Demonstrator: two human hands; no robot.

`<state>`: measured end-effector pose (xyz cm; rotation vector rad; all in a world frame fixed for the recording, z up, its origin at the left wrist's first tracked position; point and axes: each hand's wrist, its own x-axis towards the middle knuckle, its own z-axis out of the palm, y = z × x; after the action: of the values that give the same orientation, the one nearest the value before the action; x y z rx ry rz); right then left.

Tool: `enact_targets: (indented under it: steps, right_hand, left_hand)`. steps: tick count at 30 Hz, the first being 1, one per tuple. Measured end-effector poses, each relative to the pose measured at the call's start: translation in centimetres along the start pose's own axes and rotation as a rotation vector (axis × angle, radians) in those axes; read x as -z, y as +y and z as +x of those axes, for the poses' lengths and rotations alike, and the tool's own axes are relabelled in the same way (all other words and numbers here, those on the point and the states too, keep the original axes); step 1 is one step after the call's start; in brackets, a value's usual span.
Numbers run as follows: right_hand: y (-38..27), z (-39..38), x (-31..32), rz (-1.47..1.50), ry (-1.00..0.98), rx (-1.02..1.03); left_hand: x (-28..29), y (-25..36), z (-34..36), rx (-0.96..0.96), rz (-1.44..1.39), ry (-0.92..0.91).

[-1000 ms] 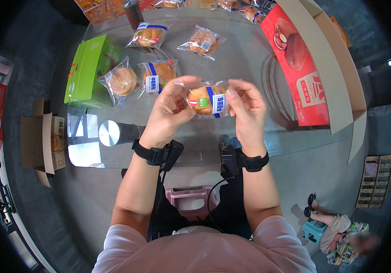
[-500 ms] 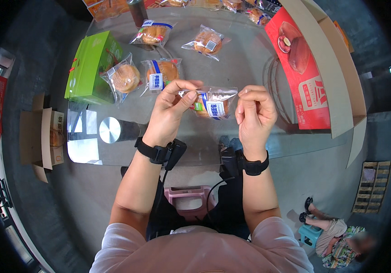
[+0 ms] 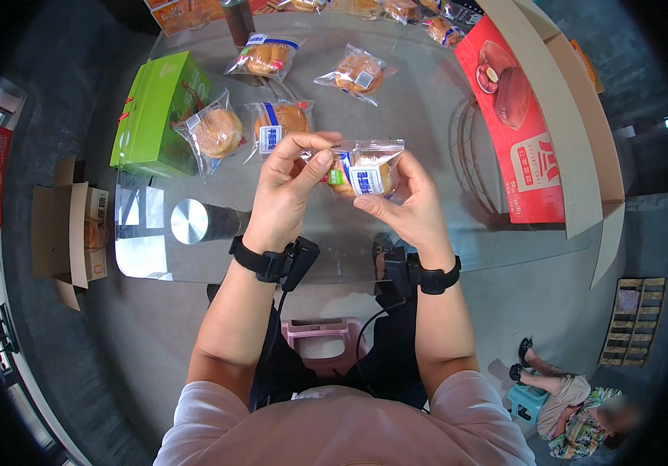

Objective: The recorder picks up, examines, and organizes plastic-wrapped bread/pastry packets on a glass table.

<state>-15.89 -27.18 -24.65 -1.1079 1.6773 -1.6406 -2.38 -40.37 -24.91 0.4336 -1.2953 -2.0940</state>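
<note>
My left hand (image 3: 283,186) pinches the top left part of a clear packaged bun (image 3: 365,171) with a blue-and-white label, thumb over it. My right hand (image 3: 415,210) grips the right side and lower edge of the same pack. Just beyond lie a bun with a blue-striped wrapper (image 3: 279,124) and a plain round bun in clear wrap (image 3: 216,136). Farther back are two more wrapped buns (image 3: 268,58) (image 3: 361,76). Both my wrists wear black straps with devices attached.
The glass table (image 3: 147,256) holds a green box (image 3: 147,116), metal cylinders (image 3: 190,221) (image 3: 237,23), and a large red carton (image 3: 509,116) with open flaps. A cardboard box (image 3: 58,241) stands left; a person (image 3: 575,419) sits lower right on a blue stool.
My left hand has shifted to the pack's upper left. My right hand was off the pack half a second ago and now grips it again from the right.
</note>
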Motion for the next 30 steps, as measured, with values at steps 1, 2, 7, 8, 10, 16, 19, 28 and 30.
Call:
enact_targets:
  steps: [1,2,7,8,10,16,19,28,30]
  right_hand:
    - [-0.1,0.0,-0.1,-0.001,0.002,0.002]
    - [-0.3,-0.1,-0.2,-0.003,-0.014,0.009]
    - [-1.1,-0.6,0.2,0.013,-0.02,0.024]
    - [-1.7,-0.7,0.2,0.155,0.054,0.067]
    - [-3.4,-1.0,0.3,0.294,0.114,0.123]
    - [-9.6,-1.6,3.3,0.195,0.335,0.226]
    - [-11.4,-2.3,3.7,0.132,0.326,0.216]
    - [-7.9,-7.9,1.7,0.177,0.024,-0.075]
    - [-7.8,-8.9,1.4,0.212,0.021,-0.139]
  left_hand:
    - [0.1,0.0,-0.1,-0.003,0.048,-0.005]
    - [0.1,0.1,-0.1,-0.006,0.096,-0.012]
    - [-1.2,1.5,-0.4,-0.011,-0.109,0.042]
    - [-1.0,1.5,-0.3,-0.015,-0.225,0.052]
    - [0.1,1.3,-0.1,-0.149,0.002,0.107]
    - [2.9,0.6,1.8,-0.296,0.473,0.328]
    - [4.3,0.3,2.9,-0.592,1.143,0.321]
    - [2.8,-0.8,2.6,-0.146,1.713,0.107]
    - [3.5,-1.2,2.9,-0.155,1.653,0.142]
